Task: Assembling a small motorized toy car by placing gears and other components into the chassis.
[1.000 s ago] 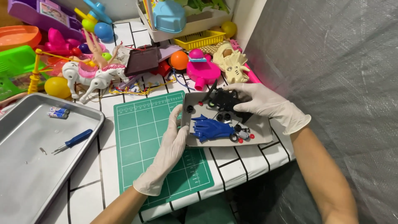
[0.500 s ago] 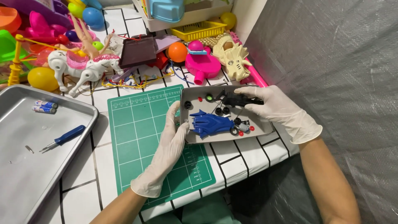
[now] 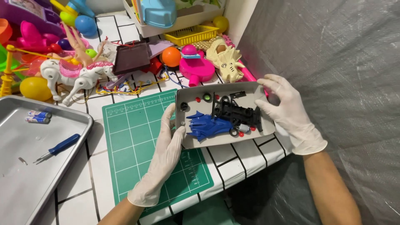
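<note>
A small grey tray [image 3: 250, 93] is held between both gloved hands over the right end of the tiled table. My left hand [image 3: 164, 156] grips its left edge, and my right hand [image 3: 287, 112] grips its far right corner. Inside lie a blue toy car shell [image 3: 208, 126], a black toy chassis [image 3: 237, 113], small black wheels and several red and green bits. The tray's left part overlaps a green cutting mat [image 3: 137, 141].
A large metal baking tray [image 3: 62, 171] at left holds a blue screwdriver [image 3: 58, 148] and two small batteries [image 3: 37, 116]. Toys crowd the back: a white horse [image 3: 79, 75], pink toy [image 3: 196, 66], orange ball [image 3: 171, 56], yellow basket [image 3: 191, 33]. Grey plastic sheeting [image 3: 333, 62] hangs at right.
The small tray has shifted slightly and turned flatter in my hands; my right hand moved from inside the tray to its far right corner. The view has tilted a little lower.
</note>
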